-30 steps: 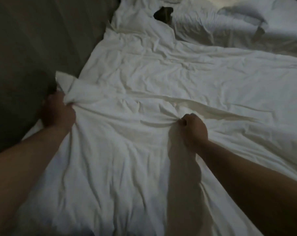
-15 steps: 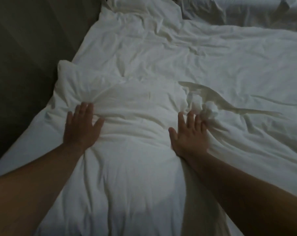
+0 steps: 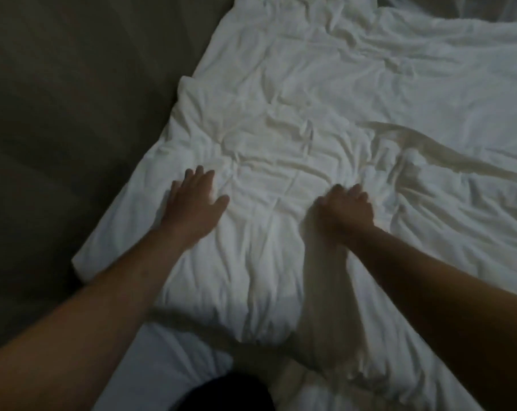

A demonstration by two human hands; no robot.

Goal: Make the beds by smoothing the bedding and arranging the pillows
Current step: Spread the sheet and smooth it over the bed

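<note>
A white, wrinkled duvet (image 3: 310, 120) covers the bed and fills most of the head view. My left hand (image 3: 196, 200) lies flat on it near the bed's left edge, fingers straight and spread. My right hand (image 3: 344, 207) presses on the duvet about a hand's width to the right, its fingers slightly bent beside a bunched ridge of fabric (image 3: 411, 149). The duvet's near edge (image 3: 260, 327) is puffed up. No pillow shows in this frame.
A bare white sheet (image 3: 150, 360) shows below the duvet's near edge. Dark floor (image 3: 58, 129) runs along the bed's left side. A dark shape (image 3: 224, 393), probably my clothing, sits at the bottom centre.
Both hands let go of the bunched fabric and went flat on the duvet. They have since slid toward me, and the view has tilted down so the duvet's near edge shows.
</note>
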